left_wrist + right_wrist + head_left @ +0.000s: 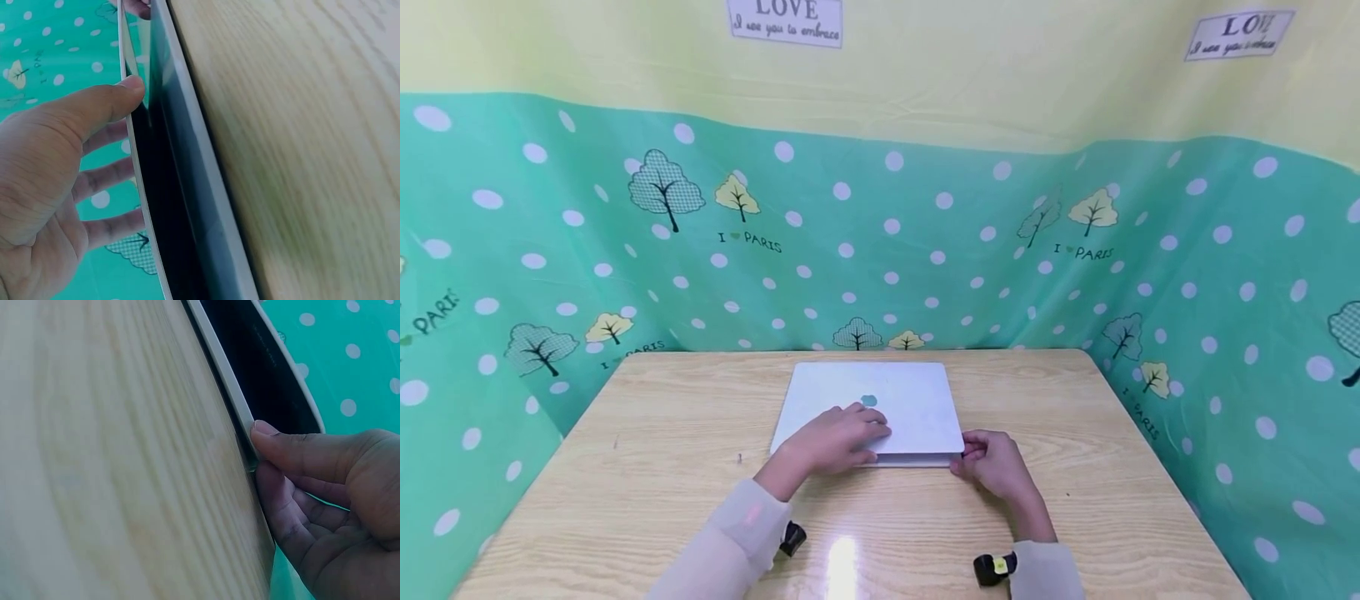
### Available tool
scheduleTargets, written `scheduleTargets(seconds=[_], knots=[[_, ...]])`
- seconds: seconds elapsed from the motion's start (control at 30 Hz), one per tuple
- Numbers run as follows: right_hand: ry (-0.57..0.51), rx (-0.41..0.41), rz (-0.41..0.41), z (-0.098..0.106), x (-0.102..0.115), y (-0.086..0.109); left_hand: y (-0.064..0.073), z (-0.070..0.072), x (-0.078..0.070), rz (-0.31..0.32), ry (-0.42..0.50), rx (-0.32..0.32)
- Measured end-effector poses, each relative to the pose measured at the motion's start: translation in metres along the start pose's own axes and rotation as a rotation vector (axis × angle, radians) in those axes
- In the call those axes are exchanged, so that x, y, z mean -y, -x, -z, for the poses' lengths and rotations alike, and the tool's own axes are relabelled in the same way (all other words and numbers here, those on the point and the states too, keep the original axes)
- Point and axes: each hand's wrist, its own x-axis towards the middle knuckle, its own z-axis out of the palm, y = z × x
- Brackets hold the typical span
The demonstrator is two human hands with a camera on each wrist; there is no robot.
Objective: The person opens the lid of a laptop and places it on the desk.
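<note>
A silver laptop (917,404) with an apple-shaped logo lies on the wooden table, its lid raised by a narrow gap at the front. My left hand (838,437) holds the lid's front edge: in the left wrist view the thumb (112,103) is at the rim and the other fingers lie over the outer face. At the front right corner, my right hand (996,467) pinches the edge of the laptop base (228,375) between thumb and index finger. The dark screen side shows inside the gap, while most of the keyboard side is hidden.
The light wooden table (670,467) reaches a green dotted curtain (917,250) behind and at both sides. Black wrist devices sit at each sleeve, one by the left cuff (792,538) and one by the right cuff (992,569).
</note>
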Motion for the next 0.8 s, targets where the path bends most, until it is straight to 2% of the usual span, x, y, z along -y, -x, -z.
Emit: scheduleTargets(seconds=[0.27,0.47,0.8], knots=[[-0.014,0.006,-0.017,0.0,0.003,0.002,0.001,0.015,0.0,-0.033,0.017,-0.015],[-0.009,0.007,-0.034,0.0,0.004,0.002,0.001,0.019,0.002,-0.056,0.014,-0.034],[0.0,0.006,-0.028,0.0,0.004,0.003,-0.002,0.034,0.002,-0.07,0.038,-0.013]])
